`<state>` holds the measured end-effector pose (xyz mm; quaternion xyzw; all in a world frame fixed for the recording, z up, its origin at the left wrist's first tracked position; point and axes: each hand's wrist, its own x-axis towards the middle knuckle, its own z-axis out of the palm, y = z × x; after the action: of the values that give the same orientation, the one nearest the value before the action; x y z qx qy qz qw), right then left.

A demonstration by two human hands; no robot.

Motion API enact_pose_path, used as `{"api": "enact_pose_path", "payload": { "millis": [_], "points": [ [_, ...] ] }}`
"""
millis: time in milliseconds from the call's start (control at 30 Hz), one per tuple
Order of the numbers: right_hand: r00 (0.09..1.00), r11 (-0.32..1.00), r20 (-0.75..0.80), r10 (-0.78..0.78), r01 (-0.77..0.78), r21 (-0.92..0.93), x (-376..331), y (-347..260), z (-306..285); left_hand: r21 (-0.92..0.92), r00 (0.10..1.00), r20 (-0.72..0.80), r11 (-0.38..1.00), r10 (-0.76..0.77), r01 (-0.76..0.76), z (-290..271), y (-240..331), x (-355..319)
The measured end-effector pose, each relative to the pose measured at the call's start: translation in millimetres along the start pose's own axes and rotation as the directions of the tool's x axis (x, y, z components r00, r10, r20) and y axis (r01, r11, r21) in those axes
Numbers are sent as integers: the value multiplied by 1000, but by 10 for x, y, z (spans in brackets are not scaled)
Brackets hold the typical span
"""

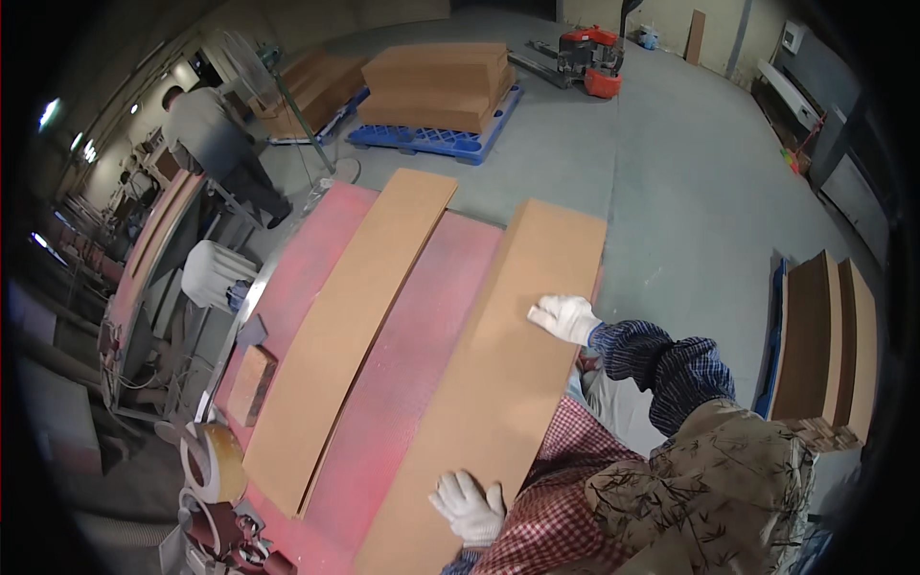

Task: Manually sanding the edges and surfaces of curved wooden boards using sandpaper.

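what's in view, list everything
table: 1, pink, centre
left board: 1, tan, on table
right board or pile: 1, tan, on table
small block: 1, brown, table's left
roll: 1, yellow, lower left
clutter: uncounted, mixed, lower left
bench: 1, red, left
stool: 1, white, left
fan: 1, grey, upper left
pallet jack: 1, red, top
board stacks: 3, brown, top and right
pallets: 2+, blue, top
worker: 1+, grey top, upper left
apron: 1, beige, lower right
left hand, right hand: 2, white gloves, right board

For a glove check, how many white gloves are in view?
2: left glove and right glove, both on the nearer board. The hands of the co-worker aren't clear; others may be hidden.
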<state>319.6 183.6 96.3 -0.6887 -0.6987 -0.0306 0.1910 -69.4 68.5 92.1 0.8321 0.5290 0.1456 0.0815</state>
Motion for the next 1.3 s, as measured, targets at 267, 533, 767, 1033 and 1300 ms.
{"api": "enact_pose_path", "payload": {
  "millis": [267,533,767,1033,1300],
  "points": [
    [856,-138,453,247,-432,891,-1260,-2075,-131,-864,913,355,303,-200,402,-354,-63,-35],
    [849,-640,523,-71,-441,629,-2366,-2726,-503,-496,588,686,-316,428,809,-838,237,-515],
    [881,1,435,184,-443,897,-2673,-2733,-608,-516,574,732,-252,367,819,-683,99,-917],
    [658,-151,682,319,-675,722,-2832,-2580,-422,-695,693,606,163,-392,700,-1148,-433,-1432],
    [597,120,647,474,-772,624,-2871,-2583,-267,-732,521,450,34,-725,680,-1414,-1427,-2099]
  ]
}}
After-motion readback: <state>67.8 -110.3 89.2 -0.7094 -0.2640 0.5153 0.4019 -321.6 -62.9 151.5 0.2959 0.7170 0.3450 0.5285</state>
